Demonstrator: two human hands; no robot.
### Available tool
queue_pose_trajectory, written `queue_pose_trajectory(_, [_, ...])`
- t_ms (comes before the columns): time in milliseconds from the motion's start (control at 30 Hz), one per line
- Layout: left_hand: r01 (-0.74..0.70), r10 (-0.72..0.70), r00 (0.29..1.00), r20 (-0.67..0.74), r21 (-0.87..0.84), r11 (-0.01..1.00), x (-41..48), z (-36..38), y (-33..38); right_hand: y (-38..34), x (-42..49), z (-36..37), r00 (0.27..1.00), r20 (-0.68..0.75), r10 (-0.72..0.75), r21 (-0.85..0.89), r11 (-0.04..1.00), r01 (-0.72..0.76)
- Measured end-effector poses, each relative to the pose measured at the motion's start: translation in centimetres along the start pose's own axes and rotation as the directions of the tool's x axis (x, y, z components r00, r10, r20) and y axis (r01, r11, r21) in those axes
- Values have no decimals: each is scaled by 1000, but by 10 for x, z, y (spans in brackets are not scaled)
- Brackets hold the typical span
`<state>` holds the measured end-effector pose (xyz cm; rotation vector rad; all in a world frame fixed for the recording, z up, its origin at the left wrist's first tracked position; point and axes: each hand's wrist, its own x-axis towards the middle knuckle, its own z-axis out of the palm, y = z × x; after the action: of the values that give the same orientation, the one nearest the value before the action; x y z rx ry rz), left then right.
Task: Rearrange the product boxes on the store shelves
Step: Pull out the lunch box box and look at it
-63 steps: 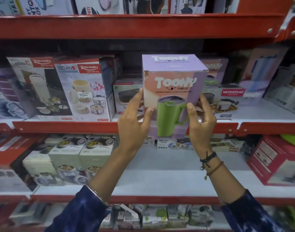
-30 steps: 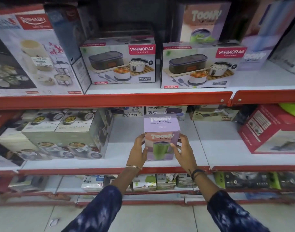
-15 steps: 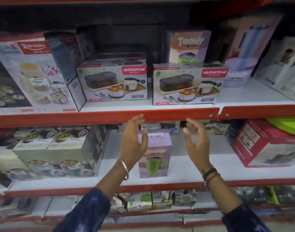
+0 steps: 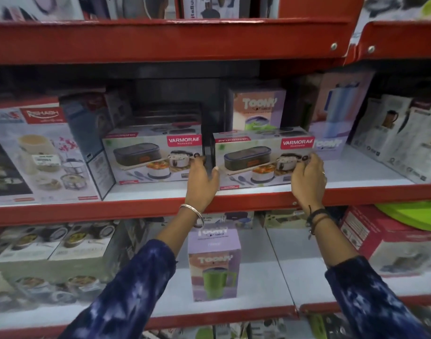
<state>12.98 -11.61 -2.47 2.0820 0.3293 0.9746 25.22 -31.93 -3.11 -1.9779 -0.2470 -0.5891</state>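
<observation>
On the middle shelf (image 4: 141, 209) stand two Varmora lunch-box boxes side by side. My left hand (image 4: 201, 181) grips the left end of the right Varmora box (image 4: 253, 157), fingers reaching into the gap between the boxes. At that box's right end, my right hand (image 4: 308, 177) holds its front corner. The left Varmora box (image 4: 146, 157) stands untouched. A purple Toony tumbler box (image 4: 213, 263) stands upright alone on the lower shelf (image 4: 270, 280), between my forearms. Another Toony box (image 4: 258, 107) stands behind the right Varmora box.
A large Rishabh casserole box (image 4: 38, 152) fills the middle shelf's left. Tall tumbler and flask boxes (image 4: 339, 113) stand at right. Lower shelf holds lunch-box packs (image 4: 53, 250) at left, a red box (image 4: 390, 243) at right. A red upper shelf (image 4: 160, 40) overhangs.
I set the purple Toony box down on the lower shelf and let go. Both hands then rose to the middle shelf and took hold of the right Varmora box.
</observation>
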Motion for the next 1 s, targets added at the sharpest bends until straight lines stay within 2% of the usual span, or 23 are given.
queue_pose_trajectory(67, [6, -6, 1000, 0, 1, 1000, 1, 0, 0, 2, -1, -1, 1000, 25, 7, 93, 996, -9])
queue_pose_trajectory(167, [-18, 15, 998, -62, -51, 999, -4, -8, 6, -5, -7, -9, 1000, -10, -5, 262, 965, 8])
queue_pose_trajectory(300, [-108, 80, 986, -149, -192, 975, -23, -31, 17, -25, -22, -22, 989, -116, -94, 415, 900, 134])
queue_pose_trajectory(367, [-131, 89, 974, -210, -199, 971, -32, -47, 18, -37, -32, -24, 982, -134, -132, 461, 869, 180])
queue_pose_trajectory(467, [-123, 66, 959, -277, -195, 973, -41, -73, 14, -52, -52, -24, 974, -132, -185, 492, 841, 226])
queue_pose_trajectory(700, [-31, -18, 945, -326, -146, 989, -75, -123, -3, -65, -105, -13, 966, -105, -235, 507, 823, 256])
queue_pose_trajectory(1000, [-11, -20, 956, -292, -103, 995, -119, -145, -27, -54, -155, -3, 980, -21, -199, 526, 831, 180])
